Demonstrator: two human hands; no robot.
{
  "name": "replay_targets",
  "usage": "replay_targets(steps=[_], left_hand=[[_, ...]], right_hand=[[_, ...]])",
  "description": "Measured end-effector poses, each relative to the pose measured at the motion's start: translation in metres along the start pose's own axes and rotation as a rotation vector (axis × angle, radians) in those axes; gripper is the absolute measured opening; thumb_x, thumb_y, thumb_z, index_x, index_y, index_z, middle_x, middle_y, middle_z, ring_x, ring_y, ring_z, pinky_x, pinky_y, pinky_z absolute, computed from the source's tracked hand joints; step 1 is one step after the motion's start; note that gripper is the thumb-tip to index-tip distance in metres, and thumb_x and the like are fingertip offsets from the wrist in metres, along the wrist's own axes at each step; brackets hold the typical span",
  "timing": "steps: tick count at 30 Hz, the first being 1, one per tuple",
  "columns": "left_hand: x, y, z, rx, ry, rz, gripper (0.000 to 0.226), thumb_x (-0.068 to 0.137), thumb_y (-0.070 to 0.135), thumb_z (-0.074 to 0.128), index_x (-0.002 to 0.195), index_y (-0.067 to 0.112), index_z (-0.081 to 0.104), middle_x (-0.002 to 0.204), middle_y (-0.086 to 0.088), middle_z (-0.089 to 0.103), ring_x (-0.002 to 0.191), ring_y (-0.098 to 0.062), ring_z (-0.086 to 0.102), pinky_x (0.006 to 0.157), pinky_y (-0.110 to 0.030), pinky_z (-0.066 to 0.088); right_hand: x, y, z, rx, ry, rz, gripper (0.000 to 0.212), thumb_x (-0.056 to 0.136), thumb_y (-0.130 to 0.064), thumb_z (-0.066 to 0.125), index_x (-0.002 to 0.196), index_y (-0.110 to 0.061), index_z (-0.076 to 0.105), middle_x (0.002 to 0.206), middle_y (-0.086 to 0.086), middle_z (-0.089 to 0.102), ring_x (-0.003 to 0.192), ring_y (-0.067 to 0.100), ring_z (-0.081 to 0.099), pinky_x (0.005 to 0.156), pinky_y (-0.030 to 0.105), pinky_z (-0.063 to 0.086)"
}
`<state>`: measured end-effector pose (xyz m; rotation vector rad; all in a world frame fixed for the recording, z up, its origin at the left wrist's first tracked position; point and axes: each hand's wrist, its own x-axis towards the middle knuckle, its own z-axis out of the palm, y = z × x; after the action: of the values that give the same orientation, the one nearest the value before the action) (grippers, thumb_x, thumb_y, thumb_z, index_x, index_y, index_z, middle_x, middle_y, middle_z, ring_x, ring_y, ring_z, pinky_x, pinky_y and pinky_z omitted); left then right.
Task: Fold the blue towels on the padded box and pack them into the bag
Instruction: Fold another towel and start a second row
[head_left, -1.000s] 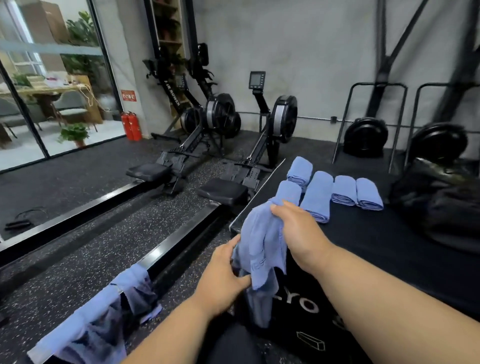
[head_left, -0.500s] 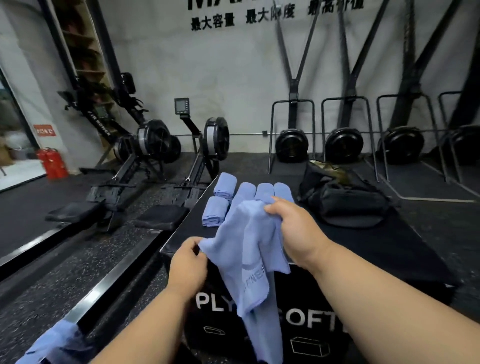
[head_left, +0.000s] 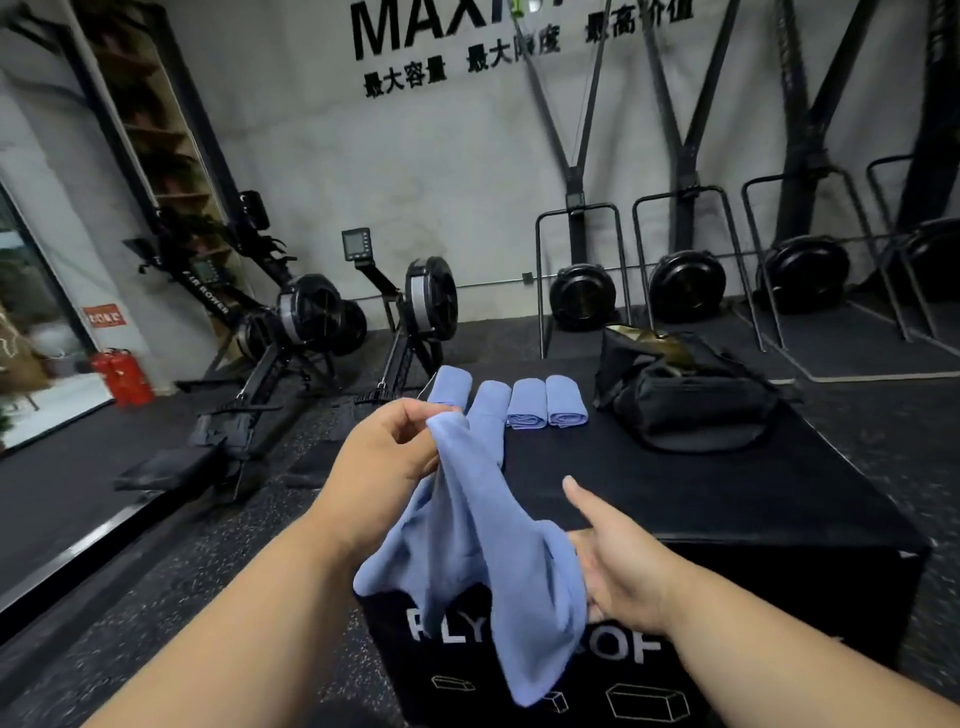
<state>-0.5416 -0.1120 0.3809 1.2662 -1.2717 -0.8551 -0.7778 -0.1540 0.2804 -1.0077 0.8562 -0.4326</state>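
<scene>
A loose blue towel (head_left: 472, 561) hangs in front of the black padded box (head_left: 727, 499). My left hand (head_left: 387, 457) pinches its top corner, raised above the box's near left corner. My right hand (head_left: 618, 561) is lower at the towel's right edge, thumb up; its fingers are hidden behind the cloth. Several rolled blue towels (head_left: 527, 402) lie in a row at the far left of the box top. The black bag (head_left: 685, 395) sits at the box's far right, its top gaping.
Two rowing machines (head_left: 332, 332) stand on the floor to the left. Black fan units in metal frames (head_left: 685, 283) line the back wall. A red fire extinguisher (head_left: 124, 376) is by the glass door at far left.
The view swung right and up toward the box. My left hand rose to the towel's top corner; my right hand let go of the top and dropped to the towel's right edge.
</scene>
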Motion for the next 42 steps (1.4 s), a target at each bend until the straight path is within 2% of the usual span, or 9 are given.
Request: replay_targets(steps=[5,9,15,22,26,29,35,38,42], left_hand=[[-0.007,0.003,-0.009,-0.057,0.015,-0.028,0.016,0.087,0.027,0.085,0.102,0.021,0.08,0.09,0.001,0.077,0.072,-0.011,0.066,0.064,-0.025,0.052],[-0.008,0.0,-0.022,-0.151,0.011,-0.056,0.031,0.074,0.026,0.087,0.102,0.014,0.081,0.117,-0.01,0.072,0.096,-0.024,0.066,0.092,-0.039,0.05],[-0.01,-0.018,-0.028,-0.406,0.129,-0.181,0.018,0.09,0.012,0.067,0.107,0.006,0.071,0.107,-0.012,0.078,0.089,-0.017,0.074,0.075,-0.026,0.058],[-0.012,-0.031,-0.049,-0.469,0.177,-0.301,0.029,0.095,0.011,0.065,0.123,0.013,0.057,0.11,-0.014,0.077,0.094,-0.023,0.072,0.089,-0.039,0.051],[-0.031,-0.07,-0.023,-0.417,0.071,-0.689,0.007,0.096,0.01,0.063,0.1,0.01,0.069,0.086,-0.007,0.072,0.063,-0.019,0.069,0.075,-0.035,0.051],[-0.022,-0.07,-0.029,-0.559,0.239,-0.541,0.045,0.096,0.005,0.067,0.138,0.018,0.059,0.119,-0.003,0.07,0.096,-0.017,0.067,0.097,-0.036,0.051],[-0.027,-0.051,-0.027,-0.417,0.346,-0.317,0.04,0.094,0.0,0.07,0.131,0.014,0.065,0.118,-0.007,0.075,0.103,-0.018,0.069,0.093,-0.031,0.054],[-0.024,-0.05,-0.029,-0.378,0.386,-0.238,0.033,0.093,0.001,0.073,0.121,0.018,0.069,0.117,-0.01,0.075,0.101,-0.021,0.068,0.1,-0.037,0.052],[-0.021,-0.049,-0.043,-0.427,0.406,-0.167,0.033,0.094,-0.001,0.069,0.122,0.016,0.068,0.104,-0.01,0.068,0.099,-0.02,0.063,0.101,-0.036,0.048]], right_hand=[[0.032,-0.002,0.014,0.01,0.172,0.062,0.083,0.094,-0.081,0.041,0.127,-0.012,0.075,0.119,0.01,0.077,0.115,0.029,0.073,0.112,0.047,0.049],[0.043,-0.004,0.028,0.017,0.084,0.055,0.061,0.097,-0.066,0.058,0.126,-0.015,0.075,0.121,0.007,0.077,0.117,0.026,0.073,0.105,0.041,0.054],[0.058,-0.014,0.038,0.067,0.204,-0.196,0.013,0.092,-0.004,0.064,0.087,-0.013,0.07,0.08,0.012,0.07,0.067,0.023,0.065,0.059,0.028,0.049],[0.045,-0.042,0.019,0.393,0.156,-0.34,0.022,0.084,-0.02,0.065,0.103,-0.01,0.071,0.102,0.019,0.07,0.097,0.032,0.067,0.094,0.045,0.051],[0.041,-0.037,0.041,-0.221,0.212,-0.311,0.026,0.084,-0.012,0.078,0.108,-0.018,0.069,0.098,0.005,0.073,0.084,0.017,0.068,0.08,0.031,0.056],[0.03,-0.043,0.03,-0.403,0.493,-0.489,0.043,0.083,-0.008,0.071,0.121,-0.027,0.066,0.109,-0.006,0.068,0.087,0.006,0.064,0.073,0.017,0.051],[0.032,-0.036,-0.001,-1.21,0.749,-0.453,0.026,0.086,-0.013,0.06,0.107,-0.026,0.068,0.107,-0.012,0.071,0.103,0.016,0.062,0.076,0.03,0.043],[0.033,-0.04,-0.006,-1.064,0.812,-0.484,0.012,0.088,-0.021,0.06,0.077,-0.022,0.064,0.083,-0.011,0.067,0.082,0.017,0.06,0.068,0.032,0.044],[0.024,-0.047,-0.008,0.035,0.555,-0.366,0.024,0.086,-0.006,0.051,0.069,-0.015,0.066,0.067,0.003,0.06,0.056,0.018,0.053,0.061,0.028,0.043]])
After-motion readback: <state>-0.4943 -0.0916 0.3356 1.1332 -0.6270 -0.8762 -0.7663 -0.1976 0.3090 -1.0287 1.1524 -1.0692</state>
